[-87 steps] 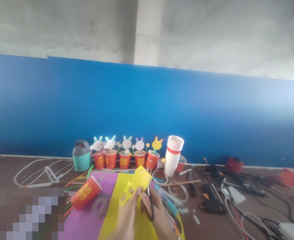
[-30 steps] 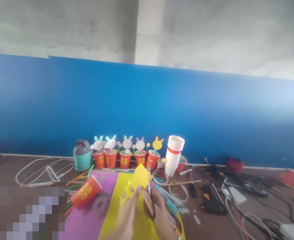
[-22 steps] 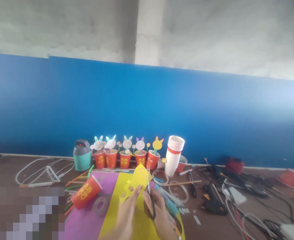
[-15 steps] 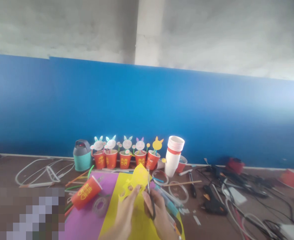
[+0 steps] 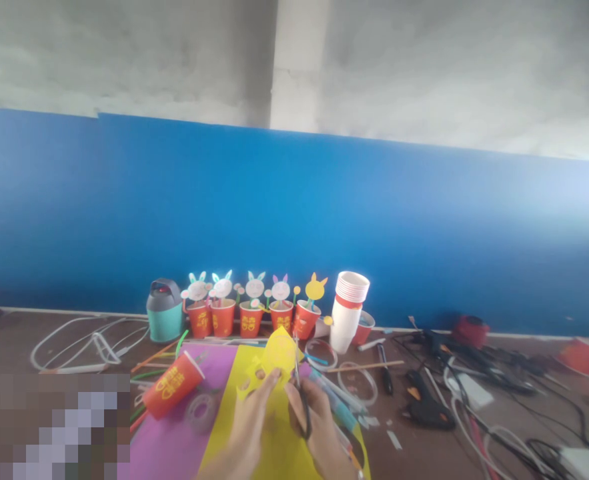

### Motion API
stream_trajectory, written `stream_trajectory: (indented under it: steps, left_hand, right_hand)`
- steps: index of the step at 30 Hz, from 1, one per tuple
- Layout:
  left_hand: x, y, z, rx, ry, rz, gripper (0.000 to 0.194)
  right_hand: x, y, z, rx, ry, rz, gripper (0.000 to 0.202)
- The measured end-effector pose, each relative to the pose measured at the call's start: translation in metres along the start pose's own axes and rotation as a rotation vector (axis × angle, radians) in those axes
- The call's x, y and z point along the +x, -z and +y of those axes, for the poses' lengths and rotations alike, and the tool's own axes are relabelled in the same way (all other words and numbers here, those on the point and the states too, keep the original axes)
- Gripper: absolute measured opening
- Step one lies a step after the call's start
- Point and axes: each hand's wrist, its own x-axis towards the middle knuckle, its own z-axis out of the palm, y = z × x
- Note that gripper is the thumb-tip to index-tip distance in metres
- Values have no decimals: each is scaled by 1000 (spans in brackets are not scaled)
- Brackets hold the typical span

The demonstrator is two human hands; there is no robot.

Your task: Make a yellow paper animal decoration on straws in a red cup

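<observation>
My left hand [image 5: 254, 413] pinches a yellow paper piece [image 5: 280, 350] with ragged cut-out holes at its left side. Scissors [image 5: 303, 403] with dark handles are in my right hand [image 5: 318, 423], their blades upright against the paper's right edge. Faint drawn lines show on the paper. Under both hands lies a yellow sheet [image 5: 278, 443], and beside it on the left a purple sheet [image 5: 167, 443]. A tipped red cup [image 5: 174, 385] and a roll of tape [image 5: 201, 412] rest on the purple sheet.
Red cups [image 5: 251, 320] with paper rabbit figures line the back, beside a teal container [image 5: 165, 321] and stacked white cups [image 5: 347, 313]. A black pen [image 5: 385, 370], a glue gun [image 5: 427, 407] and tangled cables lie right. A blue partition [image 5: 294, 213] stands behind.
The yellow paper's cut-out left part has shifted slightly in my left hand. Both hands stay in nearly the same place.
</observation>
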Motion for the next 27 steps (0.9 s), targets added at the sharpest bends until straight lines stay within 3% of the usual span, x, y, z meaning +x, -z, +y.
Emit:
stream_trajectory:
  steps: [7,19,27]
  left_hand:
    - [2,1,2,-18,-34,-38,41]
    - [8,5,0,7,-45,-18,41]
    - [14,9,-5,17,-33,-83,43]
  right_hand:
    - [1,-3,-8,86,-95,-65,42]
    - [4,-1,3,112,-129,-99,40]
    - [4,-1,0,82,-102,-101,40]
